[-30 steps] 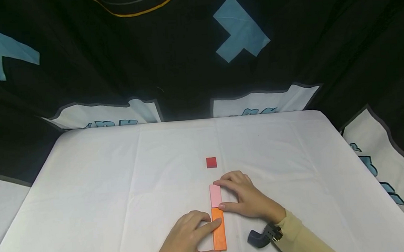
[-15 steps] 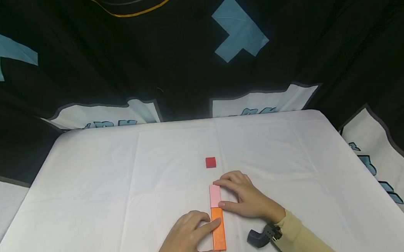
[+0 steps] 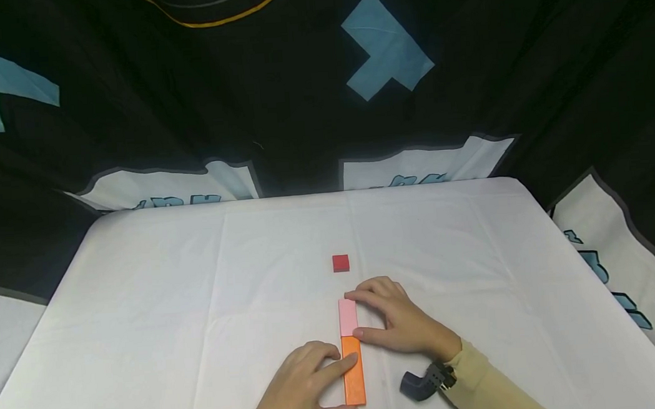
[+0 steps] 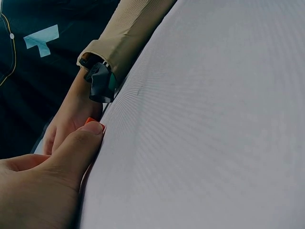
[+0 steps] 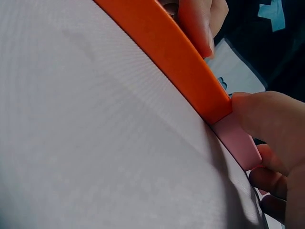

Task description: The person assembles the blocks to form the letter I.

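Observation:
A long orange block [image 3: 354, 384] lies on the white cloth, lined up end to end with a shorter pink block [image 3: 348, 316] beyond it. My left hand [image 3: 296, 388] grips the orange block, thumb at its near end and index finger on its upper face. My right hand [image 3: 396, 322] holds the pink block between the index finger at its far end and the thumb by the seam. The right wrist view shows the orange block [image 5: 176, 62] meeting the pink block [image 5: 238, 140]. In the left wrist view, my thumb hides most of the orange block [image 4: 89, 120].
A small red block [image 3: 340, 263] sits beyond the pink one, in line with the row and separated by a gap. A dark wrist device [image 3: 428, 381] is strapped at the right sleeve [image 3: 490, 385]. The white-covered table [image 3: 142, 303] ends at a dark curtain [image 3: 293, 106].
Both hands and all three blocks hold their places on the table. The whole head view has shifted very slightly.

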A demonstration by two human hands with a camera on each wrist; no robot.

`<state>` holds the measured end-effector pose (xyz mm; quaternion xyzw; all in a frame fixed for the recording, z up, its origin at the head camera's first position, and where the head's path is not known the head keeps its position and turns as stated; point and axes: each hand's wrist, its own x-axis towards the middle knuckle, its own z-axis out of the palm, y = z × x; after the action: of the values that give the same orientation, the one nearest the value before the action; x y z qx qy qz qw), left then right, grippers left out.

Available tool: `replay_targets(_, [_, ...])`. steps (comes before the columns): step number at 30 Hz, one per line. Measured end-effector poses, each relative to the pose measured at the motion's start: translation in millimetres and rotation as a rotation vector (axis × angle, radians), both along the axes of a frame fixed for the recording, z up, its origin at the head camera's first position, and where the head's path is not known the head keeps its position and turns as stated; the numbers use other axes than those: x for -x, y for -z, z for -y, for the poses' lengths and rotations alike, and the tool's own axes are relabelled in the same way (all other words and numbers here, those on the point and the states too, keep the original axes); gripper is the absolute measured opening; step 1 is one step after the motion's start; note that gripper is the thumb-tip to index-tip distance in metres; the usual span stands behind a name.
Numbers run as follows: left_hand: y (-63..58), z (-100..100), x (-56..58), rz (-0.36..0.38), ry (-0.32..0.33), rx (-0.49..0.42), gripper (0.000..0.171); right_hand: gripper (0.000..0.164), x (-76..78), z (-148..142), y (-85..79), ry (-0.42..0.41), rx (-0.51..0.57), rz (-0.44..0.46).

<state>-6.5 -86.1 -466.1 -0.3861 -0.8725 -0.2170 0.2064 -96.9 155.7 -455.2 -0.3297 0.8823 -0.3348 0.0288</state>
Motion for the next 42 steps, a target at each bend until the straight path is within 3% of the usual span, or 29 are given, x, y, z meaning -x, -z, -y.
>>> replay_targets(7, [1.3,-0.4,3.0,-0.063,0.030,-0.030,0.059,0.061,0.3,0.4,-0.4,0.000,0.001,-0.003])
replay_targets(13, [1.6,-0.7,3.3,-0.071,0.028,-0.028,0.061,0.058,-0.1,0.0,-0.9,0.006,-0.010,0.001])
replay_targets(29, [-2.2,0.1,-0.3,0.024,-0.021,0.031,0.067,0.065,0.2,-1.0,0.7,0.011,0.031,0.012])
replay_targets(42, [-1.8,1.5,0.0,0.036,-0.020,0.019,0.079,0.058,0.4,-2.7,0.4,0.038,0.087,0.035])
